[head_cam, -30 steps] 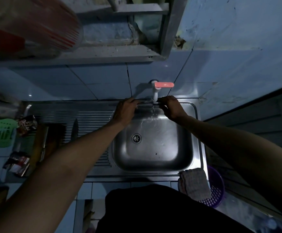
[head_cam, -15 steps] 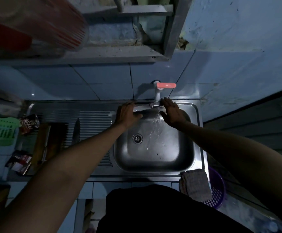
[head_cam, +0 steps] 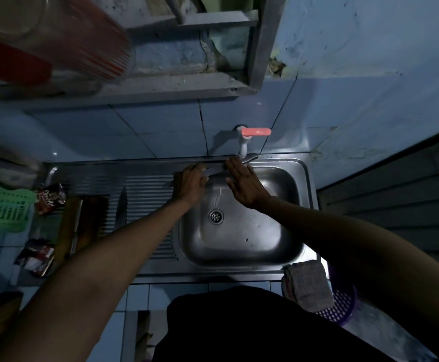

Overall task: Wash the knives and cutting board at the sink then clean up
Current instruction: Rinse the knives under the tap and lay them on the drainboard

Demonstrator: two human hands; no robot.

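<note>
While the left hand grasps a knife at the sink's far edge under the tap, the right hand lies flat-fingered on its blade. Another knife rests on the drainboard, beside the cutting board. Packet lettering is unreadable; a cloth drapes the sink's near right corner.

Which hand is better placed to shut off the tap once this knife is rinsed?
Probably the right hand. Its fingers are straight against the knife blade, just below the tap and its red lever. The left hand is curled round the knife's handle end, further from the tap.
</note>
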